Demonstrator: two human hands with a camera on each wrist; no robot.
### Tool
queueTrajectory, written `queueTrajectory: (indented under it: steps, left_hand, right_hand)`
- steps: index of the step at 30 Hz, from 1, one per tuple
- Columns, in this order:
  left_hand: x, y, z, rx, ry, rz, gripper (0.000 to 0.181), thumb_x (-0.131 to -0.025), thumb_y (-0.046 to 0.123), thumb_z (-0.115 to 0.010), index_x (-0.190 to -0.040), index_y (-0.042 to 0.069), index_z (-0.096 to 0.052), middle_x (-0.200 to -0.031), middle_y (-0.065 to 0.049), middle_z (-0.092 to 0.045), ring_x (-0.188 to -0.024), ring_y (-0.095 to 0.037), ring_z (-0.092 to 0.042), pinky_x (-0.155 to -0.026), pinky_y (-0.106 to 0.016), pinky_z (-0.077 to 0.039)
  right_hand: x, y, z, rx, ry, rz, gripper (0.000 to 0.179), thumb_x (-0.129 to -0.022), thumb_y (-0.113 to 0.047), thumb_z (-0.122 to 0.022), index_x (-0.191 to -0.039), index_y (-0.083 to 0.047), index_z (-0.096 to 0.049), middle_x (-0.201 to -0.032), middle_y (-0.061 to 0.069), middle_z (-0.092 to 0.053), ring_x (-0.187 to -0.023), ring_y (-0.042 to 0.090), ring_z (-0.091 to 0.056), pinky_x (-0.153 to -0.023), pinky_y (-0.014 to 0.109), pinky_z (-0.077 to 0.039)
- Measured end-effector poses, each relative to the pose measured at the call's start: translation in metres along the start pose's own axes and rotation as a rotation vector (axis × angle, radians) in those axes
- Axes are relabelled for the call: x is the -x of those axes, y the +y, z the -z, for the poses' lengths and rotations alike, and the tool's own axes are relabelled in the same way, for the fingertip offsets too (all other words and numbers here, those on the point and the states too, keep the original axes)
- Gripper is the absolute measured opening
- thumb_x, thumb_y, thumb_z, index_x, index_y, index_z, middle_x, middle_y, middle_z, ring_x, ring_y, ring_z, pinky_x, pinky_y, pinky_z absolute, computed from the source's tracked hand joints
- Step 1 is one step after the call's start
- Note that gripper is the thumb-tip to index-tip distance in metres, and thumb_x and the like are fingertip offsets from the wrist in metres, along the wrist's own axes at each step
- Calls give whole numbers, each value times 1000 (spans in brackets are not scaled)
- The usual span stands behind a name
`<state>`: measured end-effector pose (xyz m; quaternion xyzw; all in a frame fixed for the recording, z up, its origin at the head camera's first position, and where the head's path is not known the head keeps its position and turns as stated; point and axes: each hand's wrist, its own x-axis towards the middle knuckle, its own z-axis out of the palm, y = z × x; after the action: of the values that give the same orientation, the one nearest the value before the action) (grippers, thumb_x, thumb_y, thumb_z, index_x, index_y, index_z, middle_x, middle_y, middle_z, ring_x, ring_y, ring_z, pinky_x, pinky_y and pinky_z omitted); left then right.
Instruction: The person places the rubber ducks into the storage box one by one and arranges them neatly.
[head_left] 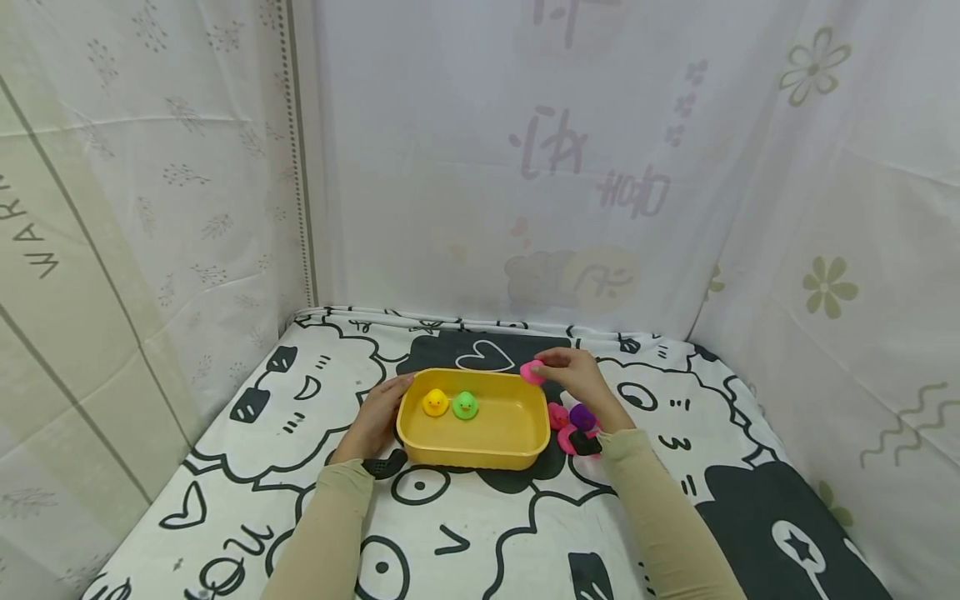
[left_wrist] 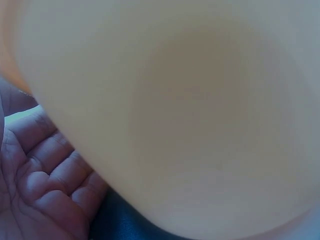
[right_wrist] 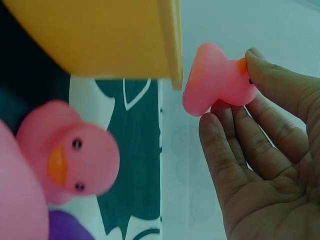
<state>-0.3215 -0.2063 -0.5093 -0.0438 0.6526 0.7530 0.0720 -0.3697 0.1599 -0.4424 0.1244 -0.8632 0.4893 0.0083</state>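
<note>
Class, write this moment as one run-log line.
left hand: at tray left side; right hand: pinching pink duck near tray; in tray: yellow duck, green duck

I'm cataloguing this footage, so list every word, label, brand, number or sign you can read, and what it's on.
"WAR" and a cut-off letter: left curtain.
Back curtain: pale lettering, too faint to read surely.
Sheet: looped lettering, lower left, unclear.
Ducks, tub: no readable text.
</note>
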Motion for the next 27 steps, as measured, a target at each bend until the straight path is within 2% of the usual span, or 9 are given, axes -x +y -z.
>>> queueTrajectory:
  steps: [13, 22, 27]
  left_hand:
    - [0, 1, 1, -8, 5, -3, 56, -101, 49, -55, -146, 15, -53, -149, -7, -51, -135, -26, -49, -110, -39, -43]
    - [-1, -1, 1, 6, 12, 5, 52, -101, 48, -56, -143, 17, -56, -145, -5, -54, -133, -24, -51, -110, -38, -44]
    - [0, 0, 1, 16, -13, -15, 54, -102, 47, -55, -145, 14, -54, -147, -8, -52, -134, -26, -50, -110, -40, -43]
  right_hand:
    - [-5, -17, -21, 39, -50, 66, 31, -87, -33, -81, -110, -15, -75, -107, 2, -73, -104, 22, -68, -94, 42, -56]
    - [-2, -27, -31, 45, -116, 61, 29, -87, -31, -81, -110, -15, -75, -105, -1, -73, -100, 19, -67, -93, 39, -57]
    - [-3, -31, -37, 97, -153, 78, 30, -85, -34, -82, -109, -16, -75, -102, -3, -73, -97, 17, -67, -92, 40, -56]
